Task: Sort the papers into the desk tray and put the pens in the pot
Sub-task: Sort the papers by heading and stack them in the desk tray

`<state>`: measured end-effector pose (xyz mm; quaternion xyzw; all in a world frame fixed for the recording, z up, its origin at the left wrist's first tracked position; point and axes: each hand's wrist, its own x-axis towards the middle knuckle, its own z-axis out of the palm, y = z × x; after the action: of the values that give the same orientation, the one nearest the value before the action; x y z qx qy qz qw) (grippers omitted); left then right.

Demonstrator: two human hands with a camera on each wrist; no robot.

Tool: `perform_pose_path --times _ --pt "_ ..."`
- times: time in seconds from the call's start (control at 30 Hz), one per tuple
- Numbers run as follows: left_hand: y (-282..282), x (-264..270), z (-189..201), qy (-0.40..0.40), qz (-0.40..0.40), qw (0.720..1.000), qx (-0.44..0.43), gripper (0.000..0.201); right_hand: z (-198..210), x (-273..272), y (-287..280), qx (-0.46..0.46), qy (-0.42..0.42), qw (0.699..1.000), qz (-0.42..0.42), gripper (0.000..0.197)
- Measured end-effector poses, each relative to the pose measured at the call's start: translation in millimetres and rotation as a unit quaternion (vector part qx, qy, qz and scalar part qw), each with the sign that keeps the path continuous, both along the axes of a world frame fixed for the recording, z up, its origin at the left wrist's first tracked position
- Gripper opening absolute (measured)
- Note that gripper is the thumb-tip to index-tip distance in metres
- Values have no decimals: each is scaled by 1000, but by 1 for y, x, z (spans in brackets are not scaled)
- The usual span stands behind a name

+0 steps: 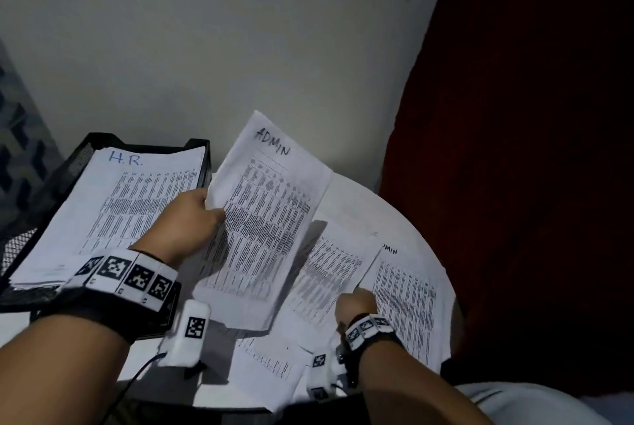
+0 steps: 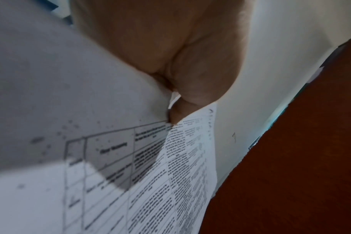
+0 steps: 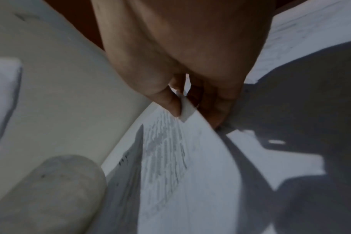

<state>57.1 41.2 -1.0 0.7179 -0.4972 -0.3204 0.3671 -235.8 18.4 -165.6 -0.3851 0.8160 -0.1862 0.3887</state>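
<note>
My left hand (image 1: 202,208) pinches the left edge of a printed sheet headed "ADMIN" (image 1: 271,205) and holds it tilted above the table; the left wrist view shows the left hand (image 2: 176,109) gripping that ADMIN sheet (image 2: 150,182). My right hand (image 1: 355,301) pinches the near corner of a second printed sheet (image 1: 329,273) and lifts it off another "ADMIN" page (image 1: 408,301). In the right wrist view the right hand (image 3: 182,109) nips the second sheet (image 3: 180,166) at its corner. A black mesh desk tray (image 1: 68,167) at left holds a stack topped "H.R." (image 1: 137,205). No pens or pot are in view.
The round white table (image 1: 353,191) stands against a pale wall (image 1: 240,30). A dark red curtain or chair back (image 1: 514,150) rises close on the right. More loose sheets (image 1: 267,366) lie at the table's near edge. A cable (image 1: 137,376) hangs from my left wrist.
</note>
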Motion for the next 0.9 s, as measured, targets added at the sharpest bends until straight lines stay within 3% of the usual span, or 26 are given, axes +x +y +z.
perform_pose_path --times 0.17,0.3,0.37,0.47,0.57,0.63,0.7,0.77,0.83,0.9 --pt "-5 1 -1 -35 -14 999 -7 24 39 -58 -27 -116 -115 986 -31 43" --pt "-7 -7 -3 -38 -26 999 3 25 79 -84 -7 -168 -286 940 -82 33" --pt "-6 -16 -4 1 -44 999 15 24 92 -79 6 -184 -337 921 -71 34" --pt "-1 -34 -5 145 -62 987 33 36 96 -57 21 -195 -389 899 -56 34" --pt "7 -51 -6 236 -48 970 36 31 98 -34 27 -198 -451 869 -40 36" --pt "12 -61 -7 308 -42 949 50 27 99 -24 29 -199 -470 859 -34 38" --pt "14 -66 -8 371 -47 923 84 40 102 -18 29 -198 -464 864 -10 40" --pt "17 -67 -6 354 -62 929 90 44 100 -15 28 -201 -434 878 14 41" --pt "17 -63 -10 271 -84 955 90 50 96 -16 28 -206 -403 891 22 39" --pt "16 -58 -14 214 -63 972 79 28 85 -22 29 -205 -369 906 10 30"
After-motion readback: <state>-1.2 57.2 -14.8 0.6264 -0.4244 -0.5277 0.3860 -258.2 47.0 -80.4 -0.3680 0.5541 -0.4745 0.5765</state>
